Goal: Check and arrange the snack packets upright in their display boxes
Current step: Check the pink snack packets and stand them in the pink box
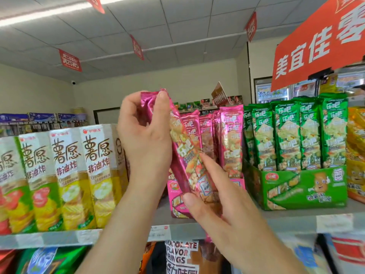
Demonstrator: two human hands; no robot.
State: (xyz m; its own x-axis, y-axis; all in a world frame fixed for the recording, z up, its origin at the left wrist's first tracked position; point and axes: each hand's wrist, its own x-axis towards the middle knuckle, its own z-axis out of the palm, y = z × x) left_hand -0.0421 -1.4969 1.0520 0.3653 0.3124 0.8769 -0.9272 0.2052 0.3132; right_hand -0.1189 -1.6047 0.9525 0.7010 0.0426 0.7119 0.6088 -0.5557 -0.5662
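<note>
Both hands hold a few pink packets [187,155] up, tilted, their top leaning left, in front of the pink box [174,196] on the shelf [296,218]; exactly how many are held cannot be told. The left hand [146,139] grips the upper end, fingers curled round it and the thumb pressed on the top seal. The right hand [221,206] pinches the lower end, the thumb at the bottom edge and the index finger lying nearly straight along the face. Behind them, more pink packets [231,139] stand upright in the pink box. Just to the right, green packets [296,135] stand upright in a row in the green box [304,188]. Left of the hands, tall cartons [65,175] line the same shelf. A red sign [320,40] hangs at the upper right.
</note>
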